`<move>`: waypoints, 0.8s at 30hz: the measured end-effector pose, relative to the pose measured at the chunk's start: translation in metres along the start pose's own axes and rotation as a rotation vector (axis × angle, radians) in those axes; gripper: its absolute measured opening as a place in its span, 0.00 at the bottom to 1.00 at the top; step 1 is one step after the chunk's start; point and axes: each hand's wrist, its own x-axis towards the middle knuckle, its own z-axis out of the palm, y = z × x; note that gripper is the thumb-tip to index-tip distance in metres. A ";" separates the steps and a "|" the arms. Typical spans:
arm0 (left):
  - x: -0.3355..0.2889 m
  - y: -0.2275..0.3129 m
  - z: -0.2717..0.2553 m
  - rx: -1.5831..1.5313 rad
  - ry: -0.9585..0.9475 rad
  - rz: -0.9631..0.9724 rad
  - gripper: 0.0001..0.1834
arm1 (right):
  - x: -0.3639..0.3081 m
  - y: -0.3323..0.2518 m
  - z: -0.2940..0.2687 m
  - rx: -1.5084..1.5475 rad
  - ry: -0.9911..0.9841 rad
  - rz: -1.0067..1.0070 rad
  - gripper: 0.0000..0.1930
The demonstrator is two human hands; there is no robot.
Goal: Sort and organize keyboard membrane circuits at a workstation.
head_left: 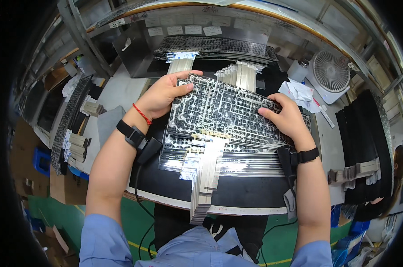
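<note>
My left hand (168,91) grips the upper left corner of a keyboard membrane sheet (223,107), thumb on top. My right hand (285,116) pinches its right edge, thumb flat on the face. The sheet is dark with silvery circuit traces and tilts over a pile of similar membrane sheets (237,165) on the black mat. At least one more sheet shows behind its left edge; I cannot tell how many are held. Flat pale ribbon tails (201,191) hang from the pile over the table's front edge. The fingers under the sheet are hidden.
At the back lies another membrane stack (223,46) with ribbon tails (246,75). A white fan (330,73), bottle (298,70) and papers (297,91) stand back right. More stacks lie left (70,120) and right (366,142). A metal shelf edge (299,24) runs above. Cables (141,196) trail from both wrist straps.
</note>
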 end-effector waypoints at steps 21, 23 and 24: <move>0.001 0.004 -0.013 0.086 0.001 -0.029 0.27 | 0.006 0.009 0.012 -0.090 0.035 0.023 0.30; -0.001 0.007 -0.013 0.059 0.004 -0.077 0.28 | 0.008 0.009 0.012 -0.087 0.035 0.036 0.30; -0.003 0.006 -0.013 0.060 0.005 -0.082 0.28 | 0.008 0.007 0.011 -0.091 0.026 0.043 0.30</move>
